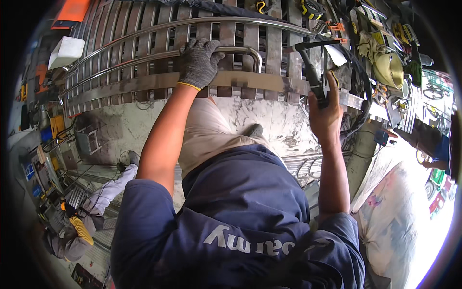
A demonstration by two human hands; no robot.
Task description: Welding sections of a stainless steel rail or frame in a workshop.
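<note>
My left hand [198, 65], in a grey knit glove with a yellow cuff, is closed over a shiny bent steel tube [240, 49]. A longer steel tube [211, 19] runs behind it, and a flat metal bar [255, 81] lies along the near side. My right hand [326, 108], bare on the back, grips a black TIG welding torch [311, 67]. The torch head is up, above the slats to the right of the tube's bent end. Part of the torch handle is hidden by my fingers.
The tubes rest on a slatted metal bench [226, 36]. A white block [66, 52] stands at its left end; a yellowish metal cup [389, 71] and black cables [368, 91] are at the right. Another person [79, 231] works low at the left.
</note>
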